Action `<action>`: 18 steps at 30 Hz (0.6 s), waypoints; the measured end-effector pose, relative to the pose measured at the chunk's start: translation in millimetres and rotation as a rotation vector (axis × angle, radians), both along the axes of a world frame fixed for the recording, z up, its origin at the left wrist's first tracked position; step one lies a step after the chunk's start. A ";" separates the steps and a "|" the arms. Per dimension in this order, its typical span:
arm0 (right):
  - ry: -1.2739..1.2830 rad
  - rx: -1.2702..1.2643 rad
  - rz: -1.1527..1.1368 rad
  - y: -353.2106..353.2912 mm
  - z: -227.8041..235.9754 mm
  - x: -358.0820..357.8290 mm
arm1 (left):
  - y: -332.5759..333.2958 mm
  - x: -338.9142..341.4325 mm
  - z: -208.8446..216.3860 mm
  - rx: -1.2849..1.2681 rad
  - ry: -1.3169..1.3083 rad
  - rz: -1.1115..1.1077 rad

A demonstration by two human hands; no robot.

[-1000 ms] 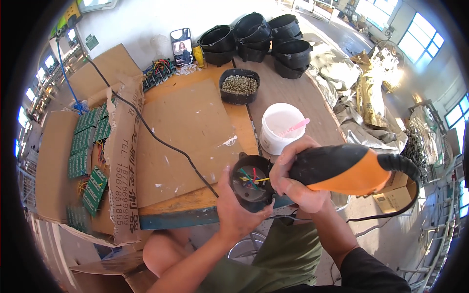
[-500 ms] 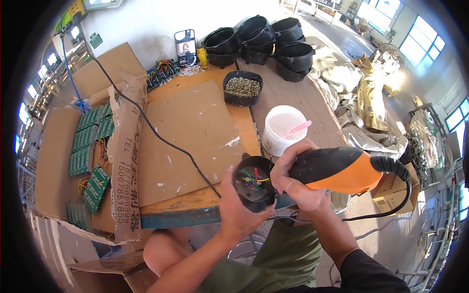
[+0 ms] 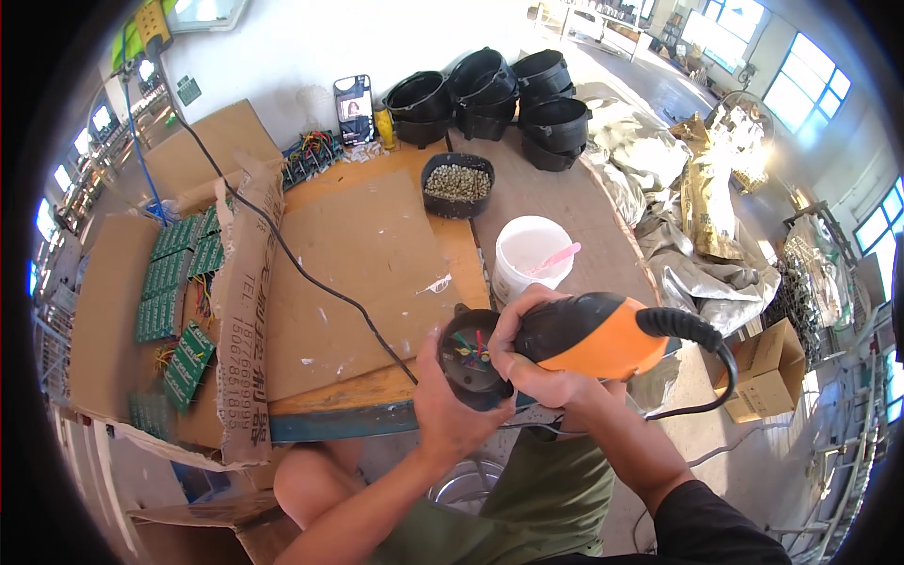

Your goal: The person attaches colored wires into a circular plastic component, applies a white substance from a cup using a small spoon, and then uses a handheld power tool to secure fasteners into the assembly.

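Observation:
Near the table's front edge, my left hand (image 3: 444,407) grips a round black plastic housing (image 3: 454,367) from its left side and underneath. Inside it, several red, green, blue and yellow wires (image 3: 478,350) show. My right hand (image 3: 539,369) is wrapped round an orange and black corded power tool (image 3: 593,339), its body sloping down to the right. The tool's front end is at the housing's right side, and my fingers hide its tip. Just beyond my right hand stands a white bucket (image 3: 513,273) with a pink stick (image 3: 557,258) in it.
A black tub of small brass-coloured pieces (image 3: 458,183) sits farther back, before stacked black housings (image 3: 480,80). Cardboard (image 3: 367,273) covers the table's left, crossed by a black cable (image 3: 311,266). An open carton (image 3: 247,320) at left holds green-labelled parts (image 3: 188,363). A phone (image 3: 355,109) leans at the wall.
The power tool and my right hand have moved left, and the tool now overlaps the housing's right side more closely. The housing has shifted slightly left and tilted in my left hand.

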State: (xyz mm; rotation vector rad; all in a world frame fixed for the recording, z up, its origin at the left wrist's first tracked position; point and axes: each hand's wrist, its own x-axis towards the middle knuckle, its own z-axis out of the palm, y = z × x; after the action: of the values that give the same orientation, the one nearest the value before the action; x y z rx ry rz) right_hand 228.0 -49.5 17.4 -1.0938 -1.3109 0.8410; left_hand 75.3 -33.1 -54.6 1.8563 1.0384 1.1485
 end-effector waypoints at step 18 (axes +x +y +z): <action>0.247 0.719 0.126 -107.6 60.9 -30.8 | -36.8 -51.0 43.5 0.363 0.060 -0.048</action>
State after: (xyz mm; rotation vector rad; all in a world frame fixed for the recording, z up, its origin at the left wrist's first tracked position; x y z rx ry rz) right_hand 197.2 -157.1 78.2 -0.3332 -1.3229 0.5006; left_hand 24.3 -70.0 -11.1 2.1954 0.8527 1.3275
